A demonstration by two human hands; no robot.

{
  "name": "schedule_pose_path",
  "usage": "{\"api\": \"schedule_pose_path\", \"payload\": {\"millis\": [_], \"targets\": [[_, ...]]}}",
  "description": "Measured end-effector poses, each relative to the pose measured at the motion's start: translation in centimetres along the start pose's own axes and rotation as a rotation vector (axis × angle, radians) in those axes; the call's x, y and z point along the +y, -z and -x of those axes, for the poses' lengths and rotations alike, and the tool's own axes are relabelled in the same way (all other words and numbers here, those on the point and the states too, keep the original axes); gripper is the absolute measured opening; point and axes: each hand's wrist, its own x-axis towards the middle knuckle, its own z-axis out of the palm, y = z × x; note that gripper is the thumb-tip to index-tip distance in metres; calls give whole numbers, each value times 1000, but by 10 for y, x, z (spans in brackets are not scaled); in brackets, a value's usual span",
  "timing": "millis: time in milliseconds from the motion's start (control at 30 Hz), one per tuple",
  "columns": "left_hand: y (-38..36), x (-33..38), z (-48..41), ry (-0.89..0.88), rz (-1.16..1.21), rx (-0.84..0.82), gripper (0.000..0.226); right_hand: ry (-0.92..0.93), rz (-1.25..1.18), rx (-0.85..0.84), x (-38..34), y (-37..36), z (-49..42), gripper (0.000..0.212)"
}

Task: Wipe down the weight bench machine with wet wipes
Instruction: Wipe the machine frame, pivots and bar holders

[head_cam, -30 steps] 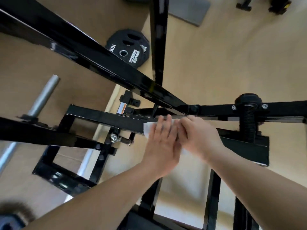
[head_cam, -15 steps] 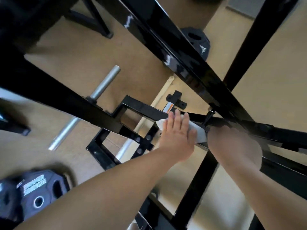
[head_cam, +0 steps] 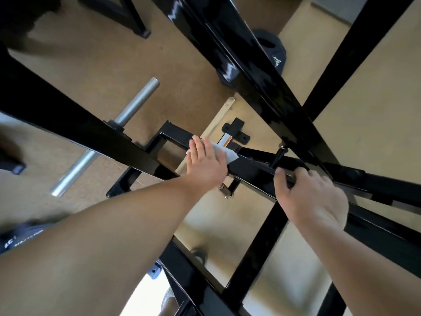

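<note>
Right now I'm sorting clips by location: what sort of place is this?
Most likely a gym: a black steel machine frame, a bare chrome weight sleeve, and a black weight plate lying on the tan floor.

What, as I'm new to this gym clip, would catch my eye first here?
The thick black frame beams crossing the whole view stand out first. At centre, the left hand presses a white wipe flat on a crossbar, while the right hand grips that crossbar further right. A silver bar juts out at upper left.
</note>
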Motion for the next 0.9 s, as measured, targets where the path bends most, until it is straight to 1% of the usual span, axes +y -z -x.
{"api": "schedule_pose_path", "payload": {"millis": [67, 133, 200, 233, 267, 300, 367, 400, 433, 467, 500, 567, 600, 633, 667, 700, 733, 800, 833, 867, 900], "targets": [[-18, 20, 36, -238, -49, 23, 69, -8, -28, 26, -1, 0, 1, 70], [-28, 30, 70, -503, -172, 12, 68, -27, -60, 47, -1, 0, 1, 62], [-25, 24, 71, -659, -273, -11, 68, -44, -91, 38, -2, 0, 1, 55], [-22, 19, 61, -676, -283, -13, 68, -40, -102, 39, -3, 0, 1, 52], [-18, 13, 47, -643, -266, -20, 67, -32, -108, 41, -3, 1, 2, 50], [-13, 9, 31, -557, -232, -31, 67, -28, -114, 40, -1, 1, 3, 48], [-4, 4, 7, -324, -154, -31, 67, -25, -132, 42, 0, 3, 3, 45], [-5, 6, 2, -234, -131, -18, 68, -18, -142, 40, -1, 4, 2, 43], [-7, 13, 5, -186, -126, -8, 68, -10, -166, 39, -2, 6, 2, 42], [-13, 24, 15, -193, -131, -6, 68, -4, -219, 38, -1, 7, 2, 39], [-20, 38, 31, -268, -143, -13, 69, -2, -318, 26, 2, 9, 1, 35], [-37, 65, 76, -546, -191, -14, 69, 3, -597, 18, 18, 16, 6, 25], [-45, 72, 95, -660, -225, -1, 69, 38, -683, 76, 30, 21, 13, 23], [-49, 76, 104, -716, -247, 11, 70, 95, -651, 164, 45, 27, 21, 23], [-50, 80, 106, -714, -238, 7, 71, 135, -517, 246, 65, 34, 29, 25], [-50, 86, 104, -666, -217, -3, 71, 147, -351, 310, 88, 41, 37, 27], [-50, 93, 105, -587, -190, -3, 69, 119, -201, 339, 112, 50, 46, 29], [-57, 118, 116, -417, -142, 16, 67, -18, -14, 334, 158, 65, 66, 30], [-62, 136, 127, -398, -133, 28, 67, -104, 0, 317, 175, 68, 73, 30], [-69, 158, 142, -445, -133, 33, 67, -185, -42, 291, 187, 69, 80, 32], [-79, 181, 162, -544, -153, 24, 67, -249, -140, 266, 194, 65, 84, 34]]}}
